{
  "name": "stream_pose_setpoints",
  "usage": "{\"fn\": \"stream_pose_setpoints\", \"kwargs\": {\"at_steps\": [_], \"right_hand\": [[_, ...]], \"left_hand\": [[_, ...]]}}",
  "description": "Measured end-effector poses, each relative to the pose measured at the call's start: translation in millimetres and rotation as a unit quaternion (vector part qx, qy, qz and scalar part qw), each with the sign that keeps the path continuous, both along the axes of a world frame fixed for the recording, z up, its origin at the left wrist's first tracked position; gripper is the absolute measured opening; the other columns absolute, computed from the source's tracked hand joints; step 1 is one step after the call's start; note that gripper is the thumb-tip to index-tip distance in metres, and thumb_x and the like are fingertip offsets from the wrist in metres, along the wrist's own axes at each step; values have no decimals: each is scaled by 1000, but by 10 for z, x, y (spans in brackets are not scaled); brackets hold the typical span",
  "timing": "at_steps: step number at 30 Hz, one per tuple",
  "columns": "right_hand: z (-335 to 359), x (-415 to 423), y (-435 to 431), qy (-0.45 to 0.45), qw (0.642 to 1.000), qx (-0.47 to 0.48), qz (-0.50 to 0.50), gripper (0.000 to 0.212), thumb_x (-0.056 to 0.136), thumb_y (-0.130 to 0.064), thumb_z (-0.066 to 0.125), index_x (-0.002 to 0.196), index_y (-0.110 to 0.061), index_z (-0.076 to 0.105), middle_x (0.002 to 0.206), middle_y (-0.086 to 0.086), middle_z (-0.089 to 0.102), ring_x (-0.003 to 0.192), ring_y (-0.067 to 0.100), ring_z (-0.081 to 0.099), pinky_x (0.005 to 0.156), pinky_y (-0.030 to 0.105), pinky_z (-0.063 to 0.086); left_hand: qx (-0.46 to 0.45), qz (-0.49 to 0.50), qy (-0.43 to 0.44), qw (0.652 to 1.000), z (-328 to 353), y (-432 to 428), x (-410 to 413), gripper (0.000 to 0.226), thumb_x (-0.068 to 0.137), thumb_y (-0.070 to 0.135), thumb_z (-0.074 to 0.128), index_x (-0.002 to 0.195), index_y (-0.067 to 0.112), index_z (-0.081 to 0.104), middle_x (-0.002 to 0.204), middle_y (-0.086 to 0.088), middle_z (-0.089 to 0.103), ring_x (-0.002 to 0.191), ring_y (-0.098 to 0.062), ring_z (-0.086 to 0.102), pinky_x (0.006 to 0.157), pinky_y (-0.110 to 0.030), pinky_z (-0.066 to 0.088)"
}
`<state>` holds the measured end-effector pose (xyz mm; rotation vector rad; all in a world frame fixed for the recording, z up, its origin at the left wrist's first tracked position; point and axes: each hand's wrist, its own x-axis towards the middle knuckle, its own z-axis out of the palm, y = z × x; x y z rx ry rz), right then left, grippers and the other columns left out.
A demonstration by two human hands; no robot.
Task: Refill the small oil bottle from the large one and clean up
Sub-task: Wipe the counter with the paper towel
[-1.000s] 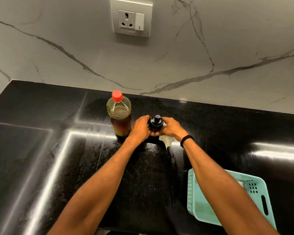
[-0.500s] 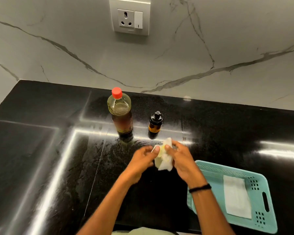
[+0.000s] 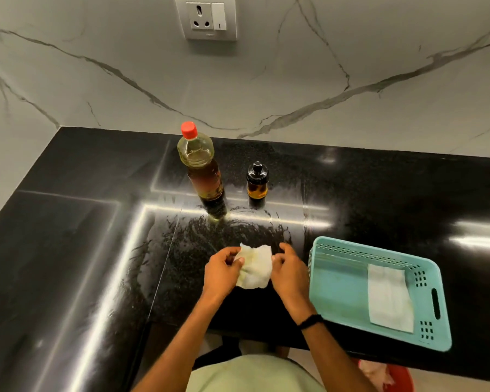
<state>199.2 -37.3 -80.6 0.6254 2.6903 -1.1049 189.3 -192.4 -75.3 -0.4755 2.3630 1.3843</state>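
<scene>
Both bottles stand capped toward the back edge of the countertop (image 3: 68, 222), the large oil bottle (image 3: 200, 168) left of the small oil bottle (image 3: 257, 179), so the refill looks done and you are in the clean-up. Nearer the front edge, your left hand (image 3: 221, 270) pinches the left side of a yellow-stained tissue (image 3: 253, 267) with curled fingers. Your right hand (image 3: 289, 271) pinches its right side. The basket (image 3: 337, 301) at the front right holds a folded sheet (image 3: 389, 298). Next, probably refold to a cleaner face and wipe the smears in front of the bottles.
</scene>
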Motion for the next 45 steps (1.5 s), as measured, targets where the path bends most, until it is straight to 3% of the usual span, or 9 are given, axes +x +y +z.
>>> {"fn": "stream_pose_setpoints", "kwargs": {"at_steps": [3, 7, 11, 14, 18, 24, 31, 37, 45], "right_hand": [[-101, 178, -47, 14, 995, 67, 70, 48, 98, -15, 53, 144, -5, 43, 139, 16, 51, 128, 33, 49, 105, 39, 40], [-282, 385, -167, 71, 981, 92, 152, 54, 97, -14, 54, 146, 1, 37, 153, 25, 34, 143, 39, 32, 117, 45, 32], [-271, 508, -461, 94, 954, 69, 277, 70, 104, -45, 29, 156, -4, 7, 162, 12, -8, 151, 26, -12, 123, 35, -4], [-438, 414, -650, 66, 945, 91, 308, 91, 94, -71, 11, 154, -6, -12, 161, 10, -23, 148, 22, -25, 121, 39, -10], [-590, -62, -771, 23, 959, 141, 243, 97, 92, -75, 13, 154, -4, -8, 163, 13, -14, 149, 26, -20, 122, 46, -5], [-539, 569, -985, 44, 922, 113, 368, 93, 90, -78, 14, 156, -16, -10, 162, 0, -19, 150, 20, -19, 120, 47, -3], [-571, -13, -514, -26, 968, 201, 149, 90, 90, -74, 15, 157, -17, -6, 165, 5, -9, 151, 28, -11, 121, 53, -1], [-543, 636, -1175, 11, 946, 173, 275, 83, 93, -71, 20, 157, -22, 1, 164, -1, -13, 151, 25, -12, 120, 52, 0], [-549, -343, -679, -64, 971, 214, 89, 82, 92, -70, 14, 157, -21, 0, 165, 4, -7, 151, 29, -8, 120, 58, 0]], "left_hand": [[-182, -23, 11, 983, -25, 39, 160, 51, 91, 34, 65, 139, 20, 52, 119, -3, 63, 105, -20, 62, 86, -36, 50], [-232, 5, 8, 973, 12, 25, 449, 56, 95, 33, 60, 145, 17, 42, 133, -8, 53, 119, -24, 56, 93, -36, 46], [-250, 34, 5, 968, -29, -101, 678, 49, 95, 27, 58, 142, 18, 47, 132, -9, 55, 119, -24, 56, 93, -38, 47], [-255, 61, 1, 965, -25, -242, 771, 46, 94, 24, 59, 139, 19, 52, 129, -9, 58, 116, -25, 58, 93, -40, 48], [-254, 83, 26, 963, -15, -461, 776, 41, 92, 24, 62, 132, 18, 57, 121, -7, 62, 111, -23, 60, 89, -40, 50], [-254, 100, 49, 961, -43, -839, 658, 36, 91, 21, 63, 127, 19, 62, 116, -3, 66, 107, -22, 62, 87, -40, 50], [-220, 104, 75, 967, -52, -1130, 491, 33, 94, 21, 60, 127, 19, 61, 117, 0, 63, 101, -18, 63, 84, -40, 54], [-222, 102, 82, 966, -51, -1355, 399, 32, 93, 21, 61, 124, 19, 62, 113, -1, 64, 104, -22, 61, 87, -42, 51], [-196, 83, 53, 976, -75, -1592, 426, 38, 92, 22, 63, 129, 17, 60, 118, -4, 63, 94, -20, 64, 81, -38, 51]]}}
